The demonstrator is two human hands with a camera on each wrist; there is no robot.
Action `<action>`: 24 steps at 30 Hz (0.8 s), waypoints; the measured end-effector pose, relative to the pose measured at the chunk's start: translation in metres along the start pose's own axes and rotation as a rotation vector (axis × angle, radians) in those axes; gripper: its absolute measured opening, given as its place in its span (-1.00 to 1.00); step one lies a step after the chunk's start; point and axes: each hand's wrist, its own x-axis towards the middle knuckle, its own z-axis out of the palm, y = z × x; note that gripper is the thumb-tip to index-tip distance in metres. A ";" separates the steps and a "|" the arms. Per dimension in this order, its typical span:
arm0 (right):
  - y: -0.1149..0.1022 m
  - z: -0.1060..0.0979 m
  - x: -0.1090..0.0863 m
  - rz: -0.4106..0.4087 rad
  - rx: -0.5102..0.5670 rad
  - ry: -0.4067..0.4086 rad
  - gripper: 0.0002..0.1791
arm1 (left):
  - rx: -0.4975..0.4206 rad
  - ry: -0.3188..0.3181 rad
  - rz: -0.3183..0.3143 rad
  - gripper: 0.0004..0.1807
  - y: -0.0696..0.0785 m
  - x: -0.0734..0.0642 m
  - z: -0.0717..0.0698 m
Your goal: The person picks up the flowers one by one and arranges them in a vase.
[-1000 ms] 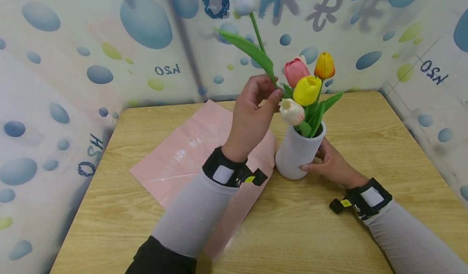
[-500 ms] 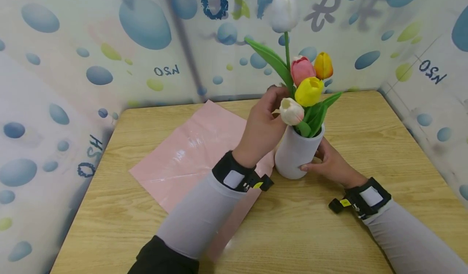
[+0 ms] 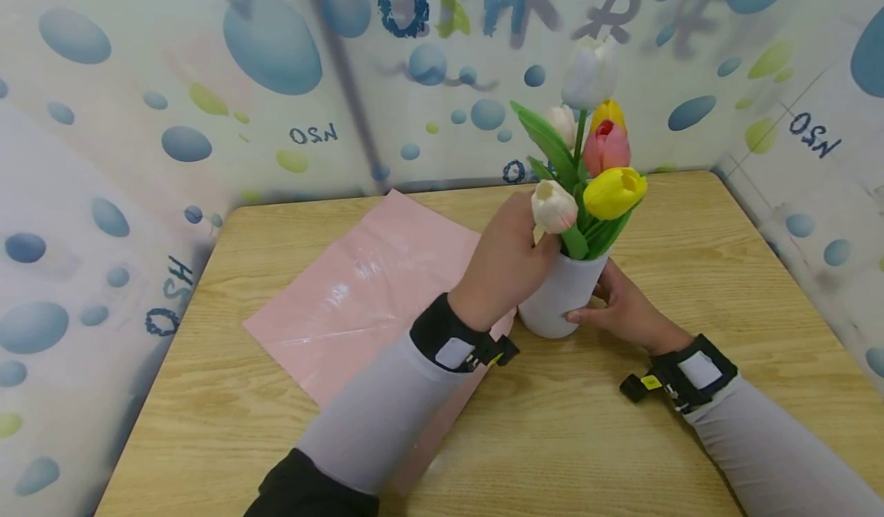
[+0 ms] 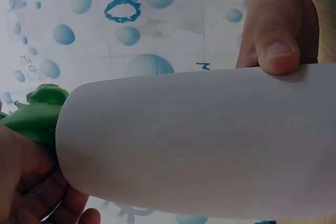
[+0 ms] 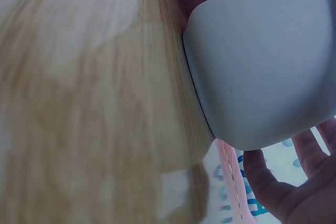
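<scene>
A white vase (image 3: 558,302) stands on the table, filled with tulips and green leaves. My left hand (image 3: 509,260) is at its mouth, pinching the stem of a tall white tulip (image 3: 589,76); the fingertips are hidden behind a cream tulip (image 3: 554,206). In the left wrist view, that hand (image 4: 31,182) lies beside the vase rim, near green leaves (image 4: 37,114). My right hand (image 3: 631,310) grips the vase low on its right side, its thumb (image 4: 278,59) against the wall. Pink (image 3: 608,150), yellow (image 3: 615,193) and yellow-orange (image 3: 611,112) tulips rise from the mouth.
A shiny pink wrapping sheet (image 3: 352,294) lies left of the vase, partly under my left forearm. The wooden table (image 3: 718,271) ends at a back wall (image 3: 262,141) printed with blue and green bubbles.
My left hand has moved right and down to the vase mouth, bringing the tall white tulip among the others. The pink and yellow tulips have shifted right. The right hand stays on the vase.
</scene>
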 end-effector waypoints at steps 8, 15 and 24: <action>0.001 -0.001 0.000 -0.011 -0.010 -0.007 0.09 | 0.191 0.022 0.103 -0.67 -0.004 -0.002 0.001; 0.000 0.000 0.000 -0.008 -0.003 -0.011 0.10 | 0.198 0.033 0.074 -0.64 -0.005 -0.003 0.002; -0.001 -0.001 0.001 0.004 0.000 -0.011 0.08 | 0.015 0.109 0.023 -0.65 -0.004 -0.006 0.000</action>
